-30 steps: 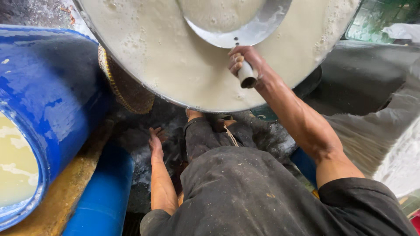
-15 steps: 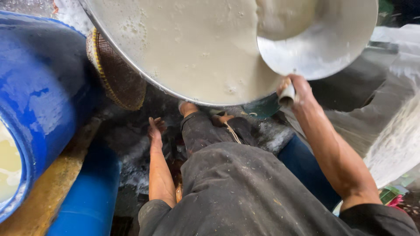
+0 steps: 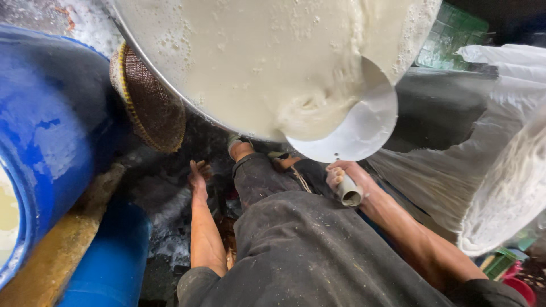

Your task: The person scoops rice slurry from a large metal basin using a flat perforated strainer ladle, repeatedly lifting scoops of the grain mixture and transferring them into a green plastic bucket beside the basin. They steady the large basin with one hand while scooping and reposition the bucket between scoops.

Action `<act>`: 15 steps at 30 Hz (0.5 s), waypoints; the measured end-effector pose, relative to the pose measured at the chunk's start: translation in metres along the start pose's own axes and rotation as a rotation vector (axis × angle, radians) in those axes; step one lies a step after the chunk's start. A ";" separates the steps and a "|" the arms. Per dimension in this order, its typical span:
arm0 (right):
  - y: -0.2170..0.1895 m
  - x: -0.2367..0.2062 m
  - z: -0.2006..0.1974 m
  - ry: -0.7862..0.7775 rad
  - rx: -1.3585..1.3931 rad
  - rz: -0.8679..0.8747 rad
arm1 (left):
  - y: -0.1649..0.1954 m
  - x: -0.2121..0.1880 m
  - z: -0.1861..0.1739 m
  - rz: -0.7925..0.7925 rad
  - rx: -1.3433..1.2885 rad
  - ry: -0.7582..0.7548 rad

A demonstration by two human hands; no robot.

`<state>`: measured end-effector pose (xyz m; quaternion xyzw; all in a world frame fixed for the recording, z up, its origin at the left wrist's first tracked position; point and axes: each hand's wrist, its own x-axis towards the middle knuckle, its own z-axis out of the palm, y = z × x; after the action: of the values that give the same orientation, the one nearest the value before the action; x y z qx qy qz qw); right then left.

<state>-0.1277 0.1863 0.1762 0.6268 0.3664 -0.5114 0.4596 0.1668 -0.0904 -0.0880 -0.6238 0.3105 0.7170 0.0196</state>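
Step in hand: scooping; the metal ladle [image 3: 358,128] dips at the near edge of the milky liquid [image 3: 256,62] in the wide metal basin [image 3: 170,85].
Right hand [image 3: 347,179]: grip clenched round the ladle's pale handle, just below the basin's rim.
Left hand [image 3: 198,173]: released, fingers spread, flat on the wet dark floor [image 3: 162,196], well apart from the ladle.
Beside: woven basket [image 3: 149,102] and blue barrel [image 3: 45,131] off to the left; white cloth [image 3: 506,170] right of the grip.
Next move, judged: lifting level, wrist firm, so the bowl does not spill.

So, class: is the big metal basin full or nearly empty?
Full. Frothy cream-coloured liquid reaches almost to the rim of the big metal basin, and the right hand dips a scoop into it.
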 end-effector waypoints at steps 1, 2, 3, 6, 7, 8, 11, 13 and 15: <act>0.006 0.001 0.010 -0.038 0.001 0.047 | 0.000 -0.002 -0.003 -0.006 0.001 0.012; 0.010 0.002 0.019 -0.076 0.002 0.094 | 0.001 -0.004 -0.005 -0.014 0.003 0.022; 0.013 0.004 0.030 -0.114 0.002 0.140 | 0.001 -0.006 -0.008 -0.019 0.003 0.033; 0.022 0.015 0.058 -0.170 -0.091 0.010 | 0.003 -0.013 -0.018 -0.030 0.059 0.079; 0.023 0.019 0.067 -0.155 -0.123 -0.030 | 0.003 -0.015 -0.021 -0.046 0.094 0.090; 0.023 0.025 0.076 -0.139 -0.153 -0.070 | 0.003 -0.018 -0.024 -0.064 0.130 0.100; 0.015 0.043 0.101 -0.182 -0.142 -0.104 | 0.002 -0.022 -0.028 -0.084 0.154 0.110; 0.005 0.058 0.117 -0.225 -0.131 -0.125 | 0.000 -0.024 -0.028 -0.080 0.155 0.105; -0.006 0.074 0.131 -0.245 -0.150 -0.169 | -0.003 -0.025 -0.026 -0.075 0.167 0.100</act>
<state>-0.1582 0.0628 0.0958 0.4906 0.3960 -0.5924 0.5015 0.1960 -0.0912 -0.0671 -0.6660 0.3464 0.6555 0.0828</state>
